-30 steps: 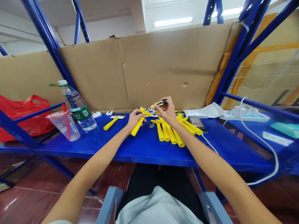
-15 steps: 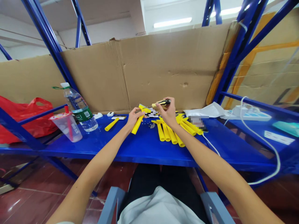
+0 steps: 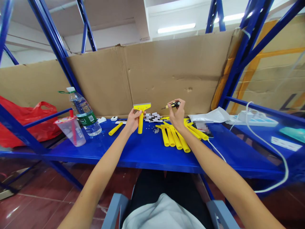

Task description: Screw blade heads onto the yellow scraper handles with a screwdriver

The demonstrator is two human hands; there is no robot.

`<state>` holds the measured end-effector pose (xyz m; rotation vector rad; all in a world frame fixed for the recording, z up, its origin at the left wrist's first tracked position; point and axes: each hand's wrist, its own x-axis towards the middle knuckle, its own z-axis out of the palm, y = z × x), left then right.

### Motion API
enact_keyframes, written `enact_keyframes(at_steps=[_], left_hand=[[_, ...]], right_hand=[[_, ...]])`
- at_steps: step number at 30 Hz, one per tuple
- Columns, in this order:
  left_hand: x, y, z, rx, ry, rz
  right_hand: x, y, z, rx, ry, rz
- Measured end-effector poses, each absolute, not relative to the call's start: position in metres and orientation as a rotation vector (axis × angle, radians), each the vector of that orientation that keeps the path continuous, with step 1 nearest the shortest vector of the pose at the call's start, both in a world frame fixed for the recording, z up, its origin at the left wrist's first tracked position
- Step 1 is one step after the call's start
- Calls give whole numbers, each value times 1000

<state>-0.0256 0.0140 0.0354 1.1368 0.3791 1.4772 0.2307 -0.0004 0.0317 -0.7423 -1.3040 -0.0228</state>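
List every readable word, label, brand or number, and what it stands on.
Nothing reads clearly.
Green bottle label: lettering and barcode too small.
Clear cup: characters blurred.
White strip at right: print too small.
Right-hand cardboard: dark marks, not legible.
Scraper and screwdriver: no readable text.

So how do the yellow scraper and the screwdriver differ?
The yellow scraper is T-shaped with a wide head; the screwdriver is straight, with a thin shaft. The scraper appears head up, the screwdriver nearly level. The scraper's handle shows yellow, the screwdriver's yellow and black. Both are hand-held.
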Motion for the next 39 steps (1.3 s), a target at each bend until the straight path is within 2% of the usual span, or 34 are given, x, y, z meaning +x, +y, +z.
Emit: enact_keyframes(at_steps=[9,16,19,30,39], left_hand=[[-22,20,29,1125,457,1455],[-19,24,23,1071,584,1469],[-19,28,20,998,665,1473],[-25,39,9,812,749,1557],[-24,43,5,841,691,1516]], right_hand=[[245,16,25,-934,-1563,-220],[260,14,23,-1678,-1817,-154],[257,21,25,-1818,-1936,-103],[202,102,52,-1811,-2055,40],[190,95,45,-1762,-2080,-30]])
